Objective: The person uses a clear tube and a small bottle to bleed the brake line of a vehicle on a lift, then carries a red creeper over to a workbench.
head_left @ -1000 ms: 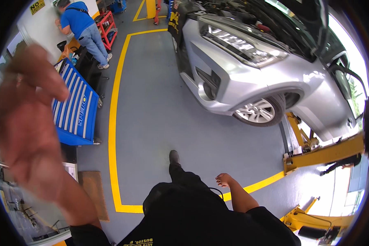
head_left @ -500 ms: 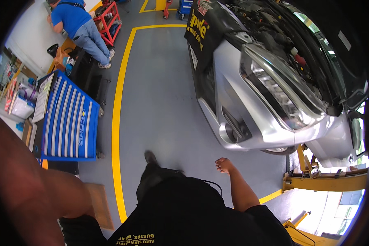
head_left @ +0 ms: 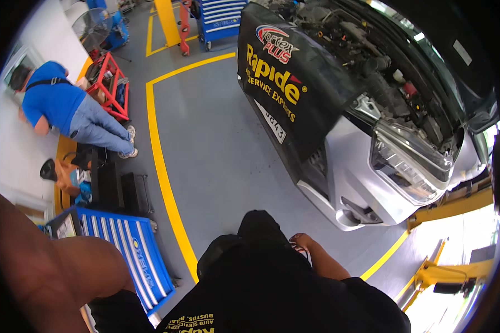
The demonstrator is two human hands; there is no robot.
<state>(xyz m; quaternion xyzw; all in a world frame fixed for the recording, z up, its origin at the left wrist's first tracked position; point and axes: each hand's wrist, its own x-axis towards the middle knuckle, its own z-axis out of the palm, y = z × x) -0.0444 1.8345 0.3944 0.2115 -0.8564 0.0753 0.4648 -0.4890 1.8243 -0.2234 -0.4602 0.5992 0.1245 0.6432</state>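
My right hand (head_left: 300, 240) hangs low beside my right thigh, partly hidden by my dark clothing; its fingers do not show clearly. A small white and red patch (head_left: 301, 250) shows next to it, and I cannot tell whether it is held or part of the clothing. My bent left arm (head_left: 89, 261) is raised large and close at the left edge, its hand out of the picture. Ahead on the right stands a silver car (head_left: 366, 183), hood up and engine bay (head_left: 366, 50) exposed. A black fender cover (head_left: 294, 72) with printing drapes over its front.
A blue tool cabinet (head_left: 141, 255) stands close on my left. Beyond it a person in a blue shirt (head_left: 55, 102) leans at the wall by a red cart (head_left: 111, 89). Another blue cabinet (head_left: 222, 22) and a yellow post (head_left: 166, 22) are farther off. Yellow lift parts (head_left: 455, 272) lie right.
I have moved forward and my view has swung left. The car front's cover shows more fully, and the tool cabinet sits lower. My right hand has drawn back toward my thigh.
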